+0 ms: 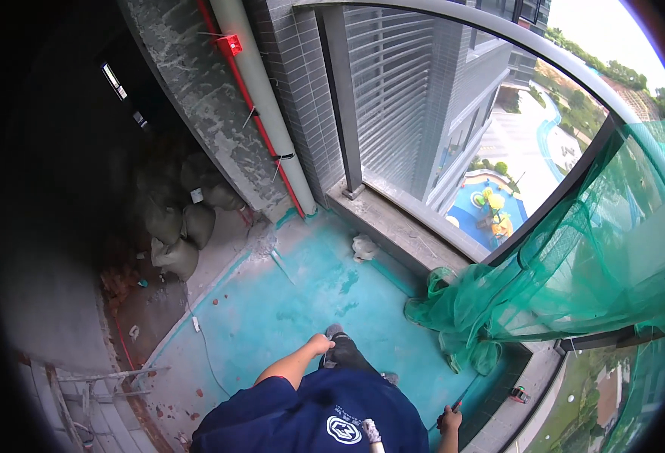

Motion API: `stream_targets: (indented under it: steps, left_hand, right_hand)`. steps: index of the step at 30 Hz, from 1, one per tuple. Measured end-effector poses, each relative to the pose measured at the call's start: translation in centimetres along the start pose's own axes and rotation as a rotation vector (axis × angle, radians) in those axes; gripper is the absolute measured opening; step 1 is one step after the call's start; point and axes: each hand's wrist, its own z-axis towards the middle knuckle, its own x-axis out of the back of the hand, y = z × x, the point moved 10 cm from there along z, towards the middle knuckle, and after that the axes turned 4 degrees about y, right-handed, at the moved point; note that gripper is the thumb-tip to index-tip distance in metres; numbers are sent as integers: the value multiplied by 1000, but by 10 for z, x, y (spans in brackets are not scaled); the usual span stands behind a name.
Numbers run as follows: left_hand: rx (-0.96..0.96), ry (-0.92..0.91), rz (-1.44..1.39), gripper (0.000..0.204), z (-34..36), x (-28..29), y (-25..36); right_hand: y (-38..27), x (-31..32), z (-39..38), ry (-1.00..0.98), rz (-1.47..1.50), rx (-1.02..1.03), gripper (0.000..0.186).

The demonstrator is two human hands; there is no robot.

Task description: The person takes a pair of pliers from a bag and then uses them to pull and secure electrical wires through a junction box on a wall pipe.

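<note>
My left hand [320, 345] is closed in front of my dark trouser leg, above the turquoise-coated floor [272, 332]. Whatever its fingers may hold is too small to make out. Low on the right, my right hand [449, 417] grips a slim tool [465, 392] with a thin shaft that points up and away; a bit of reddish handle seems to show at the fingers. Its exact kind is unclear. Beyond that hand, a small red-and-black device [520, 394] rests on the ledge. A pale stick with a speckled end [372, 432] stands out against my navy shirt.
Green netting [544, 287] drapes over the railing [415, 9] on the right, bunching on the floor. A crumpled white bag [363, 248] lies by the ledge. A red pipe [255, 113] runs down the wall. Sacks [178, 257], a thin cable [210, 355] and a ladder-like frame [106, 376] are left.
</note>
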Motion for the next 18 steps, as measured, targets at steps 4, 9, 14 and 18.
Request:
stream_targets:
  steps: [4, 9, 14, 18]
  left_hand:
    - [-108, -4, 44, 32, 5, 31, -2]
    - [28, 30, -401, 23, 13, 85, -39]
    - [223, 112, -570, 19, 13, 160, -132]
    - [338, 192, -373, 33, 51, 202, -228]
  right_hand:
    - [-69, -46, -10, 47, 75, 89, 23]
    - [-116, -137, -50, 7, -94, 112, 39]
    - [-150, -243, -79, -28, -181, 166, 35]
    - [-171, -323, -104, -142, -113, 159, 22]
